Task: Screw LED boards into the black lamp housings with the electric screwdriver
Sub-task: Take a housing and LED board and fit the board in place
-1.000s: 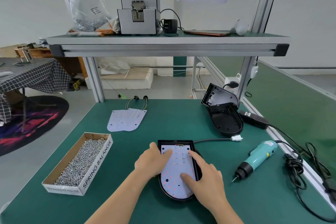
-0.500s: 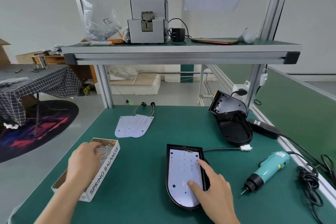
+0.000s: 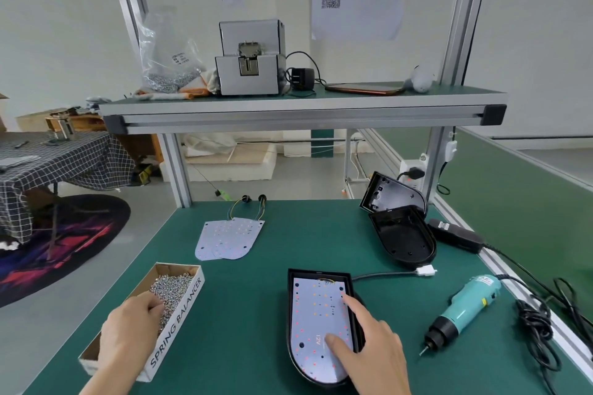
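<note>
Left hand (image 3: pixel 128 327), at eight o'clock on the bench (image 3: pixel 244 314), dips curled fingers into the screws (image 3: pixel 170 285) in the cardboard box (image 3: pixel 179 321); whether it has pinched one I cannot tell. Right hand (image 3: pixel 375 349), at five o'clock, has straight fingers, thumb and forefinger pressing the LED board (image 3: pixel 316 314) into the black lamp housing (image 3: pixel 290 298) at six. Best to lift a single screw, hold the board down so its holes stay aligned, then reach for the electric screwdriver (image 3: pixel 465 308) lying untouched at four. Spare LED boards (image 3: pixel 227 237) wait at eleven, empty housings (image 3: pixel 404 237) at two.
</note>
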A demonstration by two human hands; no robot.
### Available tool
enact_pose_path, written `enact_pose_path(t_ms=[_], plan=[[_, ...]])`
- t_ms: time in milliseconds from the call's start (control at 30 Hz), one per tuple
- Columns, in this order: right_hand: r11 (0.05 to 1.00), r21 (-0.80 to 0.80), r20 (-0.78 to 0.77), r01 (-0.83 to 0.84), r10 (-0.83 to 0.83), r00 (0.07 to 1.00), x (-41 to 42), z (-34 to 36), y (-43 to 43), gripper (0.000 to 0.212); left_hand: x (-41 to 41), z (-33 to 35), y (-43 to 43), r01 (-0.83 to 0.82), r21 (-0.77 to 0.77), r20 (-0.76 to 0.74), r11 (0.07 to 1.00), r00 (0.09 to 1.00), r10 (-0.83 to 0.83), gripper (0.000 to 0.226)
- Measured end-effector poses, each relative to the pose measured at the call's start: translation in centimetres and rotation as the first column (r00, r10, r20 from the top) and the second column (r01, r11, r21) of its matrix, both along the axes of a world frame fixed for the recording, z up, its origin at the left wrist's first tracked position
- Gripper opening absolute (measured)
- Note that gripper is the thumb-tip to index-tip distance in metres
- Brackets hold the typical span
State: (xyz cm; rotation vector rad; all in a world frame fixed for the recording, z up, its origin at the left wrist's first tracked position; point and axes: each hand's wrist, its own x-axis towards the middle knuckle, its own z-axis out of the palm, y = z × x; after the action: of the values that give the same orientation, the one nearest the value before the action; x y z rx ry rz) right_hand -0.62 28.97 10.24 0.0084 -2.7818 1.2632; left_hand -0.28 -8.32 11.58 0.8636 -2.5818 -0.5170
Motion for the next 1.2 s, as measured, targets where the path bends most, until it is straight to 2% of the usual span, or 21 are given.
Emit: enact_pose_path(t_ms=[100, 233, 533, 667, 767, 867, 900, 933, 967, 1000, 1033, 1067, 1100, 1133, 1200], plan=[[1.0, 0.0, 0.002, 0.012, -0.012, 1.0, 0.0, 0.0, -0.1, 0.073, 0.0, -0.1, -0.1, -0.009, -0.001, -0.033, 1.0, 0.999, 0.009, 0.027], [1.0, 0.003, -0.006, 0.005, -0.005, 1.0, 0.0, -0.2, 0.0, 0.072, -0.1, -0.2, -0.2, 0.005, 0.019, -0.003, 1.0, 1.0, -0.005, 0.026], [1.0, -0.011, -0.008, 0.006, -0.006, 1.0, -0.2, -0.7, 0.1, 0.072, -1.3, 0.0, -1.3, 0.1, -0.053, 0.222, 0.994, 0.971, -0.086, 0.029], [1.0, -0.005, -0.003, 0.003, -0.003, 1.0, -0.3, -0.8, 0.2, 0.073, -1.9, 0.4, -1.8, 0.112, -0.062, 0.265, 0.992, 0.96, -0.091, 0.025], [1.0, -0.001, -0.002, 0.001, -0.001, 1.0, -0.4, -0.9, 0.2, 0.072, -1.6, 0.2, -2.0, 0.11, -0.061, 0.231, 0.992, 0.968, -0.093, 0.022], [1.0, -0.012, 0.009, 0.012, -0.012, 1.0, -0.4, -1.1, 0.2, 0.072, -1.0, 0.1, -1.9, 0.097, -0.038, 0.122, 0.995, 0.988, -0.092, 0.026], [1.0, -0.015, 0.012, 0.016, -0.016, 1.0, -0.4, -1.1, 0.1, 0.072, -0.8, 0.3, -1.8, 0.087, 0.016, 0.059, 0.996, 0.994, -0.088, 0.026], [1.0, -0.017, 0.012, 0.017, -0.017, 1.0, -0.4, -1.1, 0.2, 0.072, -0.5, 0.7, -1.8, 0.08, 0.139, -0.027, 0.987, 0.997, -0.077, 0.024], [1.0, -0.015, 0.009, 0.014, -0.014, 1.0, -0.4, -1.1, 0.2, 0.073, -0.3, 1.3, -1.9, 0.094, 0.354, -0.145, 0.93, 0.988, -0.044, 0.017], [1.0, -0.013, 0.001, 0.009, -0.009, 1.0, -0.5, -1.1, 0.2, 0.073, -0.3, 2.0, -1.8, 0.138, 0.61, -0.26, 0.781, 0.965, 0.033, 0.009], [1.0, -0.01, -0.005, 0.002, -0.002, 1.0, -0.5, -1.1, 0.2, 0.073, -0.2, 2.9, -1.6, 0.225, 0.814, -0.334, 0.535, 0.936, 0.115, 0.005], [1.0, -0.006, -0.004, -0.003, 0.003, 1.0, -0.5, -1.1, 0.3, 0.073, 0.0, 3.8, -0.7, 0.323, 0.912, -0.372, 0.251, 0.91, 0.18, 0.007], [1.0, 0.0, 0.0, -0.007, 0.007, 1.0, -0.5, -1.1, 0.3, 0.073, 0.2, 4.6, 0.3, 0.391, 0.92, -0.382, 0.008, 0.895, 0.231, 0.01], [1.0, 0.006, 0.003, -0.008, 0.008, 1.0, -0.5, -1.1, 0.3, 0.074, 0.3, 5.3, 1.7, 0.426, 0.886, -0.374, -0.184, 0.89, 0.26, 0.011], [1.0, 0.02, 0.004, -0.011, 0.011, 1.0, -0.6, -1.1, 0.3, 0.074, 0.4, 5.9, 5.1, 0.423, 0.781, -0.345, -0.46, 0.906, 0.247, 0.008]])
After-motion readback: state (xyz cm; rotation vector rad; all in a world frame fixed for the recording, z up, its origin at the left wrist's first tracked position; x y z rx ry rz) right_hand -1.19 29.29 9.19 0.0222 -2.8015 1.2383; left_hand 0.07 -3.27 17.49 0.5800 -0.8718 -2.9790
